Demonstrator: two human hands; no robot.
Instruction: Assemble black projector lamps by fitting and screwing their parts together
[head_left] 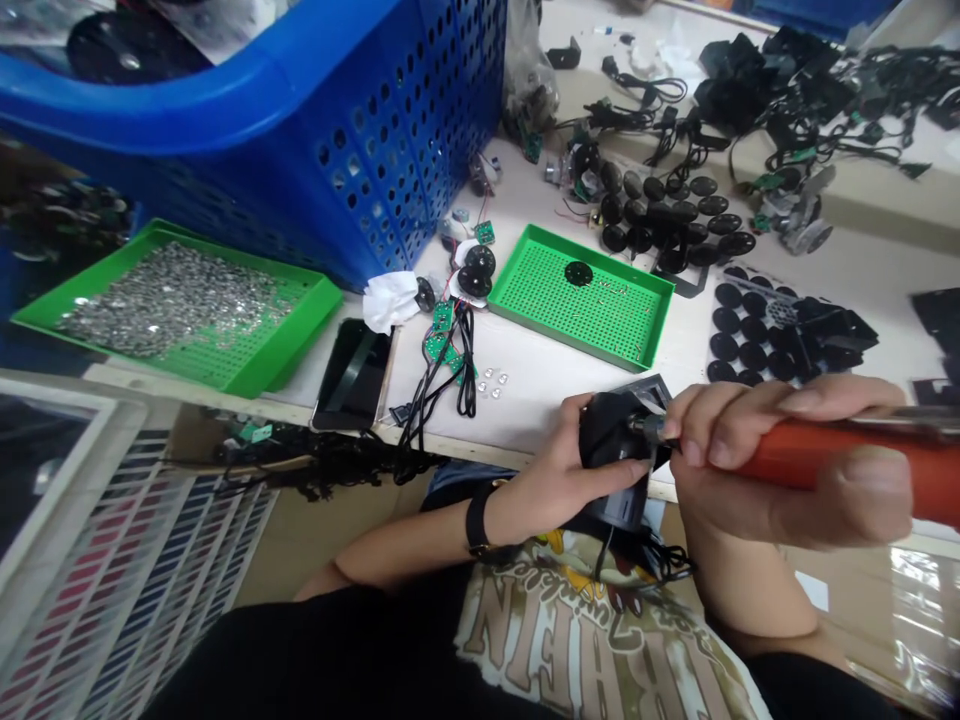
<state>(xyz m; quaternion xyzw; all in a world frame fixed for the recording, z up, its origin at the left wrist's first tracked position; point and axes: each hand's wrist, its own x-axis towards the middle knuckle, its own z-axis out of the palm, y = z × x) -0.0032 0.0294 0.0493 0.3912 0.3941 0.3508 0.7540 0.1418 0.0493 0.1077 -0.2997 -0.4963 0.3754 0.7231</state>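
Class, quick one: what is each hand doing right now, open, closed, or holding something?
Left hand: closed, holding a black plastic unit.
Right hand: closed, holding an orange-handled soldering iron.

A rounded black plastic housing (611, 440), trailing black wires (637, 555), sits gripped in the left hand (562, 480). A soldering iron (817, 460) with an orange handle lies angled through the right hand (780, 460), its metal tip (646, 428) touching the housing.

**Two Hands, Two Trays, One Basket**

The left hand (562, 480) is gripping one black plastic housing (607, 430); the right hand (780, 470) is holding one soldering iron (930, 475). Two green perforated trays (247, 365) (600, 330), one blue basket (390, 150) and one smartphone (352, 375) are sitting farther off.
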